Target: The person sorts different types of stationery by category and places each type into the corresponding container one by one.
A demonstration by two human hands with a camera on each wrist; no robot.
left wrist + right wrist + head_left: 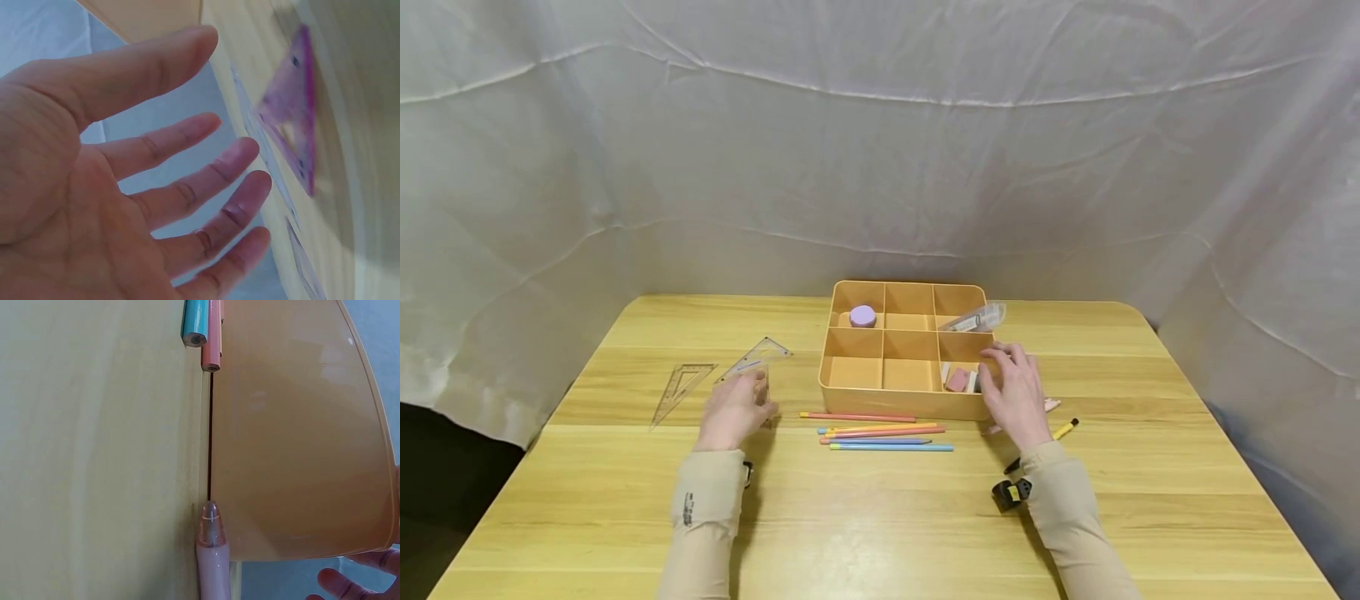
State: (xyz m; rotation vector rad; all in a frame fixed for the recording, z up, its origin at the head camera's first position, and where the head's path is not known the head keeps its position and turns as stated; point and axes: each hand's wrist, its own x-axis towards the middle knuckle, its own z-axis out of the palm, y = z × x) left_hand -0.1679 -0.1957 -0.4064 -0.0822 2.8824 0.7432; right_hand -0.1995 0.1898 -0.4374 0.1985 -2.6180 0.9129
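Observation:
My left hand [735, 410] hovers over the table's left part, its fingers relaxed and holding nothing. Below it a pink-edged set square [303, 119] lies on the wood, beside a clear set square [765, 350] and another triangle [681, 387]. My right hand [1018, 396] is at the right front compartment of an orange organizer box [895, 402], thumb and forefinger apart over its edge. Inside that compartment lie a pink eraser [957, 380] and white ones; something dark sits by the thumb. In the right wrist view only some fingertips [340, 582] show beyond the box.
Several coloured pencils [887, 442] lie before the box. A purple round item [862, 316] is in its back left compartment, a clear packet [977, 318] in the back right. A pink pen [214, 569] and a yellow-black marker [1063, 429] lie near the right hand.

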